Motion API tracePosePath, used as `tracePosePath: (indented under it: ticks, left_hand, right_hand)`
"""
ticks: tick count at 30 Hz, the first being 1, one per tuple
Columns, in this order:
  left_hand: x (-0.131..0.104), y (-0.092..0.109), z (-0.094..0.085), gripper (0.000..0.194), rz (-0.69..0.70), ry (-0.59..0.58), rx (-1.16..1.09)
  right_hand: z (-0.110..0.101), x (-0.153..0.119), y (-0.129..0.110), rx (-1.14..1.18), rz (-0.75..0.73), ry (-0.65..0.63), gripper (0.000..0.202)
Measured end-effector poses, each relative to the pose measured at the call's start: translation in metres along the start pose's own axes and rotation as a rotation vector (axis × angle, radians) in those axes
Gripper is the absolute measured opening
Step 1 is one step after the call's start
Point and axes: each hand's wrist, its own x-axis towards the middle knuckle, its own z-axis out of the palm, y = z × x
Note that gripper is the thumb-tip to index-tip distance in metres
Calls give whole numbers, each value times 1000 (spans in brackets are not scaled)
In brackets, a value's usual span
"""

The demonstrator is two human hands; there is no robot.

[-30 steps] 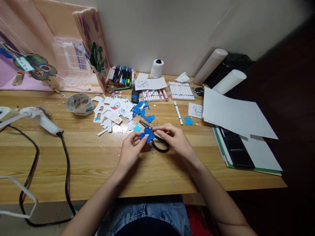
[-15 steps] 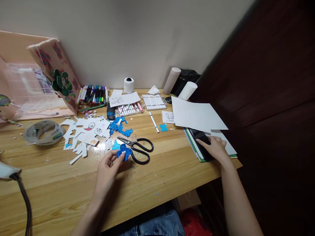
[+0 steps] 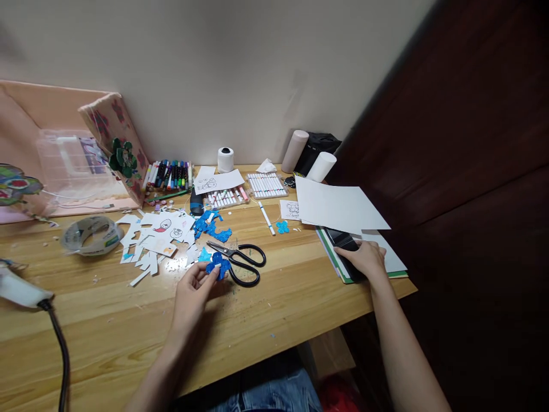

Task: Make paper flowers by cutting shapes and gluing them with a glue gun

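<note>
My left hand [image 3: 195,283] pinches a dark blue paper flower [image 3: 218,264] between thumb and fingers, just above the table. Black-handled scissors [image 3: 244,260] lie right behind the flower, blades partly apart and pointing left. A light blue scrap [image 3: 205,255] is beside it. At the right, my right hand [image 3: 364,258] grips a black phone [image 3: 349,260], thumb along its left edge; the other fingers are partly hidden. The phone rests on a stack of white and coloured sheets [image 3: 394,254]. A smaller light blue flower [image 3: 282,227] lies near a marker [image 3: 266,218].
Paper scraps [image 3: 148,240] and blue offcuts [image 3: 210,228] cover the left middle. Clear tape [image 3: 92,236] and a white corded tool [image 3: 21,286] lie further left. Marker sets [image 3: 268,185], a thread spool [image 3: 225,160] and a pink box [image 3: 114,146] line the wall. Large white paper [image 3: 343,206] overhangs the stack.
The camera view has tilted up and turned slightly left. Both hands keep their holds on the blue flower and the phone, with little visible movement over the table.
</note>
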Motion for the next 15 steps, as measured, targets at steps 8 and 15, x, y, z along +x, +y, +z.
tracePosePath:
  ticks: [8, 15]
  left_hand:
    - [5, -1, -3, 48, -6, 41, 79]
    - [5, 2, -6, 45, 15, 64, 92]
  right_hand:
    - [-17, -40, 24, 182, -243, 202, 61]
    - [-30, -60, 47, 149, -516, 196, 40]
